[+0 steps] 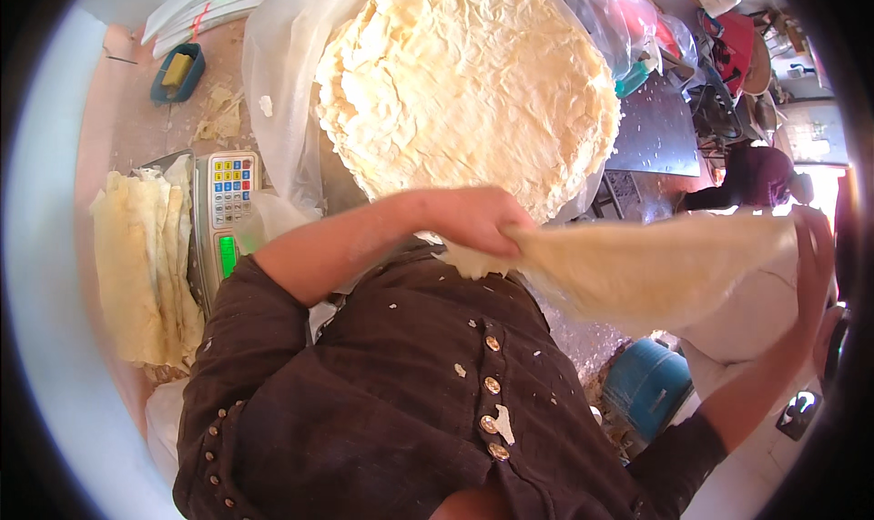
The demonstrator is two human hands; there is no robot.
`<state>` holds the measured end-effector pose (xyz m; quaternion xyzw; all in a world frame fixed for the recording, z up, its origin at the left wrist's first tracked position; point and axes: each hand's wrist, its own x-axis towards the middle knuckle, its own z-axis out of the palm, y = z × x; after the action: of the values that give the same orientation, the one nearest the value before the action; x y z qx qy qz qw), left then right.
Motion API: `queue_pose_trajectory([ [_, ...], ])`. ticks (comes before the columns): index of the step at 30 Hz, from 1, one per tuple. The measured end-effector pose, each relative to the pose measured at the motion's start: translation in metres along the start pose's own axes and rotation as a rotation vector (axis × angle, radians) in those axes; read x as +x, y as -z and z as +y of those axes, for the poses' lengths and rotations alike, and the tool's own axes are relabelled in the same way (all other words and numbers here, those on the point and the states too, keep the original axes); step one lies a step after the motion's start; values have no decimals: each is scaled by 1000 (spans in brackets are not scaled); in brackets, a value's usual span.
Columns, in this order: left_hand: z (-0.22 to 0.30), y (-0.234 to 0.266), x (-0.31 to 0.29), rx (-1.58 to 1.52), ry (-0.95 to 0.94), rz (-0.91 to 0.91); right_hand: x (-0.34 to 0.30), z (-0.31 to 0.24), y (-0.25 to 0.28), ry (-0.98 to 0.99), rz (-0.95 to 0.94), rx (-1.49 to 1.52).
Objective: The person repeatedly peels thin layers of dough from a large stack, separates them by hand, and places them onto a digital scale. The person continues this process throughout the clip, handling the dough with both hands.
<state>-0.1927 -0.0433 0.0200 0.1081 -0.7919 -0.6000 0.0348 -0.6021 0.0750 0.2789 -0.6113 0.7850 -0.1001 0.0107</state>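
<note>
Flatbread sheet (pixel 646 274): hangs stretched, in head view, beside the round bread stack (pixel 469 92), clenched in left hand (pixel 484 221) at one end, apparently pinched in right hand (pixel 813 251) at the other. Might tear if pulled unevenly. Around: crumb-strewn counter (pixel 135 130) with scale (pixel 229 201), littered floor (pixel 585 333) with blue bucket (pixel 648 388).

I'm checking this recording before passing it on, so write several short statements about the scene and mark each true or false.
The left hand and right hand hold one thin sheet. True.
Stacked pale sheets lie left of the scale's keypad. True.
The display is dark. False: the scale's display glows green.
A yellow block sits in the blue tray. True.
The big pile is square. False: the big pile is round.
</note>
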Motion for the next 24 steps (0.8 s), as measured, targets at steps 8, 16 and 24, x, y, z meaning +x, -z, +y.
queue_pose_trajectory([
  [8, 96, 131, -110, 453, 183, 850, 139, -19, -69, 295, 350, 531],
  [16, 40, 34, -92, 988, 223, 448, 139, -44, -238, 484, 326, -52],
  [24, -3, -25, -45, 948, 269, 18, -21, -198, -368, 972, -496, 257],
])
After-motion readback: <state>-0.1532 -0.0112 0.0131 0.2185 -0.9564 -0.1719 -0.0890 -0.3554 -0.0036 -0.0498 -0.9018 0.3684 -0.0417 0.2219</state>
